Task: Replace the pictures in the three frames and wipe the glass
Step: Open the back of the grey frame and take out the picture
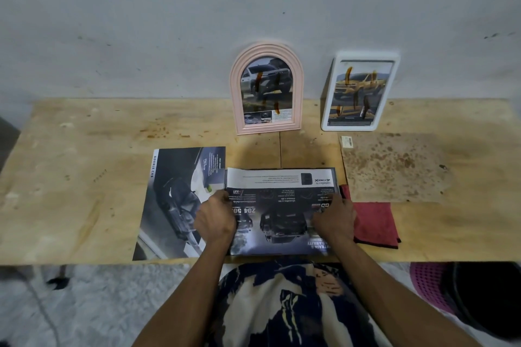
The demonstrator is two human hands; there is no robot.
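Note:
A car brochure page (282, 205) lies flat at the table's near edge, covering something dark beneath it. My left hand (215, 218) grips its left edge and my right hand (334, 218) grips its right edge. A second car page (174, 200) lies to the left. A pink arched frame (266, 89) and a white rectangular frame (359, 91) lean against the wall, both with brown smears on the glass. A red cloth (375, 222) lies just right of my right hand.
A brown stained backing board (394, 169) with a barcode sticker lies flat at the right. The plywood table (84, 163) stands against a grey wall. A pink basket (428, 282) sits on the floor at the lower right.

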